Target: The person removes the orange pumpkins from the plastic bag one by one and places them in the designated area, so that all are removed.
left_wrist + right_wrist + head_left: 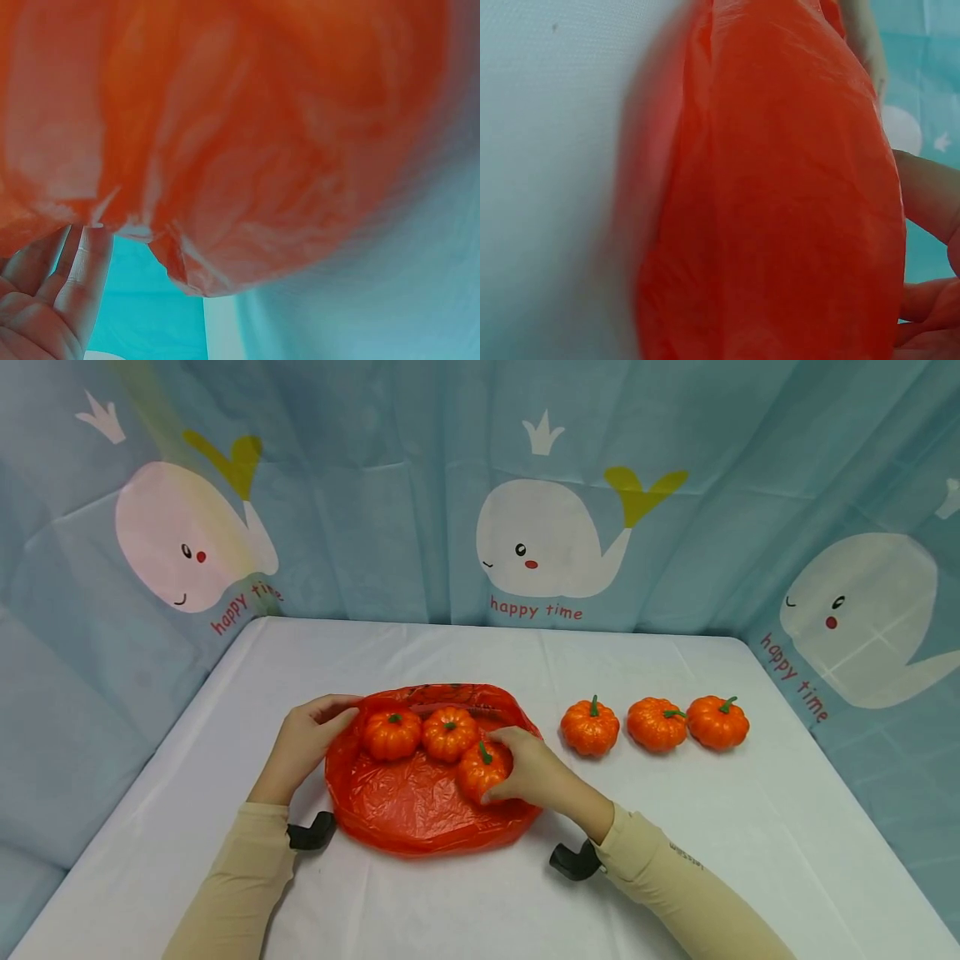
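A red plastic bag (408, 793) lies spread on the table with its mouth facing up. Inside, toward its far side, sit two small orange pumpkins, a left one (392, 735) and a middle one (450, 733), both with green stems. My right hand (532, 768) reaches over the bag's right rim and grips a third pumpkin (480, 777) between thumb and fingers. At the bag's left rim, my left hand (303, 743) holds the plastic edge. In the left wrist view the fingers (82, 277) show beside the red plastic; the bag hides much of both wrist views.
Three more pumpkins stand in a row right of the bag: a near one (590, 727), a middle one (657, 724) and a far-right one (717, 722). A white cloth covers the table (765, 827). Behind it hangs a blue curtain (390, 527) printed with whales.
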Action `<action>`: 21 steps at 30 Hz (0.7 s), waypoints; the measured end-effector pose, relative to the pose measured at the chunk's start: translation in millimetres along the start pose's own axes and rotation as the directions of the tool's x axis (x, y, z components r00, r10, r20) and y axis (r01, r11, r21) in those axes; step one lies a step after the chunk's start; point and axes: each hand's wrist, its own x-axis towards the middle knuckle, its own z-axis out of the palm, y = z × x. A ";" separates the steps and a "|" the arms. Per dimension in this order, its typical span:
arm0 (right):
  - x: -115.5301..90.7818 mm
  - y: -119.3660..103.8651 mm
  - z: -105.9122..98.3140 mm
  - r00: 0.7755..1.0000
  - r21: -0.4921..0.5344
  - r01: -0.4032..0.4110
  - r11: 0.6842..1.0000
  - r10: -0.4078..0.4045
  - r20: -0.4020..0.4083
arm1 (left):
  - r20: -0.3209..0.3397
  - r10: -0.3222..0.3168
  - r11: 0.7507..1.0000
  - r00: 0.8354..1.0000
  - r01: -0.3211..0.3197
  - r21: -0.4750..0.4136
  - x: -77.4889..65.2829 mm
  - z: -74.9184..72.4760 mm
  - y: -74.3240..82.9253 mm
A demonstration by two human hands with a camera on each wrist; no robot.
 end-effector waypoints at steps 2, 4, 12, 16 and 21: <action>-0.7 -0.6 0.7 1.000 -0.016 0.002 1.000 -0.002 0.011 | 0.002 -0.001 1.000 1.000 0.001 -0.003 0.0 -0.4 0.3; -1.2 -1.3 1.3 1.000 -0.022 0.007 1.000 -0.007 0.012 | 0.003 -0.002 1.000 1.000 0.002 -0.004 0.3 -0.5 0.5; -7.5 -4.1 -0.7 0.999 0.018 0.017 1.000 -0.016 -0.052 | 0.001 -0.006 1.000 1.000 0.006 -0.001 0.8 -0.3 -0.8; -17.7 -6.9 -9.6 0.995 0.058 0.013 0.998 -0.007 -0.102 | -0.002 -0.006 1.000 1.000 0.006 0.001 0.4 0.0 -0.3; -35.4 -5.5 -23.2 0.989 0.077 0.012 0.997 0.000 -0.148 | 0.001 -0.007 1.000 1.000 0.007 0.005 0.0 0.3 0.1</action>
